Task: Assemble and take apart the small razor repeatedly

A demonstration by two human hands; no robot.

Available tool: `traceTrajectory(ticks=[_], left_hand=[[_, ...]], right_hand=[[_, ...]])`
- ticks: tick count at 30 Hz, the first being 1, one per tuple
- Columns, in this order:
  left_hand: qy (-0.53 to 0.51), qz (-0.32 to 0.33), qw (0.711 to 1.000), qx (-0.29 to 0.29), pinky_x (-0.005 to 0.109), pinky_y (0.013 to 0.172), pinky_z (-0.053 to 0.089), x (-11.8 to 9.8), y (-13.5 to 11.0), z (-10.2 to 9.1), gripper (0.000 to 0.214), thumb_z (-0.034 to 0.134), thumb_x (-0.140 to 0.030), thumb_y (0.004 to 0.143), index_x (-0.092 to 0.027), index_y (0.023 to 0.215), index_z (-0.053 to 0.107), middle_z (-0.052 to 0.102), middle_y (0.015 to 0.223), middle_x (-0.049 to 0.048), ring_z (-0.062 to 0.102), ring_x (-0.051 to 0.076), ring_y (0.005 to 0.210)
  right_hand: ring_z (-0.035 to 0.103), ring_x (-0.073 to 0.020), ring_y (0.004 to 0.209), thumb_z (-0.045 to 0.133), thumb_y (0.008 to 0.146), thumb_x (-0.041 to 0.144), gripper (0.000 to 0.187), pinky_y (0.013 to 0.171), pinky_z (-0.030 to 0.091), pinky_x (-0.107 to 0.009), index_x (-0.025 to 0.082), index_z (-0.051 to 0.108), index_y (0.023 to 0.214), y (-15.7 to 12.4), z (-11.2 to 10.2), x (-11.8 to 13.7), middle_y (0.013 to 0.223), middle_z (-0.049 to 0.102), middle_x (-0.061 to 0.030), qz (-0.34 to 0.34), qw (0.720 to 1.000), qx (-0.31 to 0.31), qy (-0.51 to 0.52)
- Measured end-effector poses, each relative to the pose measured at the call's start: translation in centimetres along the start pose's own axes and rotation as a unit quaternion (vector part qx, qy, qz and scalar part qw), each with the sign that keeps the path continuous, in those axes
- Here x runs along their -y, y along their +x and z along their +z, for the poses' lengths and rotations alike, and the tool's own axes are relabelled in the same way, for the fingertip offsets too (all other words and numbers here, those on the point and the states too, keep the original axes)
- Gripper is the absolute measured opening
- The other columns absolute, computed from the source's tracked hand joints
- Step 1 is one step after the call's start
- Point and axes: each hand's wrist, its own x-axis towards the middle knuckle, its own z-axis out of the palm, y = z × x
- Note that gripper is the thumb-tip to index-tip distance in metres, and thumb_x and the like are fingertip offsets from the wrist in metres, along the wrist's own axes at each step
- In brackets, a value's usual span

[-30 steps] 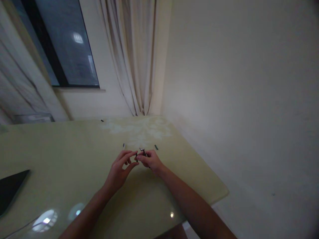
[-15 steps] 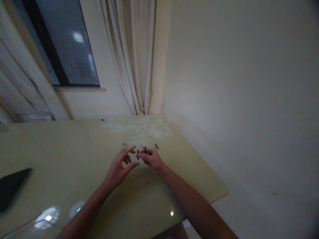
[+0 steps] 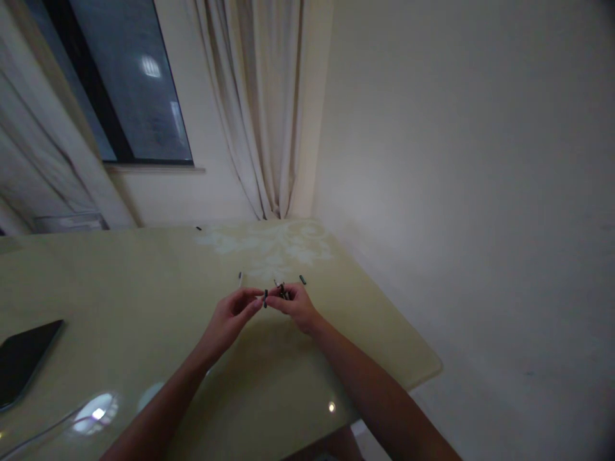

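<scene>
My left hand [image 3: 230, 315] and my right hand [image 3: 294, 306] meet over the pale green table [image 3: 144, 301]. The left thumb and forefinger pinch a small dark stick-like piece [image 3: 265, 297] that stands upright between the two hands. The right hand is closed on a small bundle of dark and light pieces [image 3: 281, 289] that stick up above its fingers. Two more small pieces lie on the table just beyond the hands, one [image 3: 239, 276] at the left and one [image 3: 302, 279] at the right.
A dark phone or tablet [image 3: 26, 360] lies near the table's left edge. A tiny dark bit [image 3: 198, 228] lies near the far edge. A curtain [image 3: 262, 109] and a window [image 3: 127, 83] are behind the table; a bare wall stands at the right.
My left fingers were spread apart a moment ago; now they have closed in a pinch on the small dark piece. The right hand has stayed almost where it was.
</scene>
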Motion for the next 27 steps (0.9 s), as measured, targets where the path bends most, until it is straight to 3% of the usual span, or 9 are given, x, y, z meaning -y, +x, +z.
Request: traceTrajectory(ticks=[4,7,10,15,20,24,27], left_hand=[[-0.051,-0.058,0.997,-0.006,0.024,0.050,0.036,0.5,0.0,-0.1,0.057,0.058,-0.071,0.088,-0.016,0.084,0.073,0.062,0.069,0.0018,0.045,0.011,0.053],[-0.082,-0.093,0.992,0.026,0.024,0.050,0.031,0.8,-0.1,-0.1,0.056,0.061,-0.069,0.088,-0.016,0.074,0.068,0.057,0.065,-0.0001,0.041,0.009,0.051],[-0.082,-0.111,0.989,0.060,0.023,0.051,0.030,0.8,-0.2,-0.1,0.048,0.069,-0.063,0.084,-0.016,0.078,0.070,0.058,0.068,-0.0007,0.042,0.010,0.054],[-0.092,-0.137,0.982,0.096,0.023,0.053,0.031,0.8,-0.3,-0.1,0.047,0.070,-0.062,0.083,-0.015,0.088,0.074,0.059,0.070,-0.0004,0.041,0.010,0.056],[-0.108,-0.112,0.986,0.062,0.024,0.062,0.041,1.3,-0.2,-0.3,0.051,0.079,-0.056,0.078,-0.019,0.112,0.076,0.067,0.083,0.0027,0.053,0.013,0.068],[-0.158,-0.080,0.984,-0.003,0.025,0.070,0.046,1.2,0.1,-0.4,0.051,0.091,-0.044,0.067,-0.020,0.110,0.076,0.059,0.076,-0.0025,0.056,0.013,0.073],[-0.172,-0.067,0.983,-0.021,0.024,0.069,0.045,0.9,0.1,-0.4,0.049,0.093,-0.039,0.064,-0.021,0.106,0.077,0.056,0.074,-0.0040,0.054,0.012,0.071]], right_hand=[[0.039,-0.0106,0.057,0.077,0.081,0.047,0.031,0.055,0.031,-0.025,0.017,0.074,0.078,-0.5,0.1,0.4,0.065,0.051,0.0025,-0.091,0.986,-0.012,-0.139],[0.049,-0.0134,0.063,0.074,0.083,0.036,0.018,0.062,0.039,-0.026,0.018,0.076,0.083,-0.8,0.0,0.6,0.072,0.059,-0.0009,-0.176,0.956,-0.010,-0.234],[0.058,-0.0166,0.071,0.071,0.083,0.028,0.017,0.070,0.045,-0.028,0.020,0.078,0.096,-0.9,-0.3,0.5,0.080,0.065,-0.0041,-0.240,0.924,0.011,-0.298],[0.060,-0.0176,0.076,0.074,0.080,0.025,0.024,0.073,0.047,-0.027,0.022,0.079,0.102,-0.9,-0.8,0.4,0.088,0.069,-0.0052,-0.255,0.897,0.030,-0.360],[0.057,-0.0167,0.075,0.071,0.084,0.027,0.028,0.071,0.045,-0.027,0.021,0.074,0.112,-1.0,-0.5,0.9,0.086,0.063,-0.0035,-0.234,0.920,0.014,-0.313],[0.051,-0.0138,0.068,0.062,0.095,0.037,0.026,0.063,0.041,-0.025,0.020,0.066,0.114,-1.2,-0.3,1.3,0.085,0.058,-0.0010,-0.174,0.960,0.017,-0.217],[0.050,-0.0145,0.069,0.058,0.098,0.039,0.021,0.063,0.039,-0.026,0.020,0.065,0.102,-1.0,-0.4,1.1,0.079,0.057,-0.0003,-0.183,0.962,0.018,-0.201]])
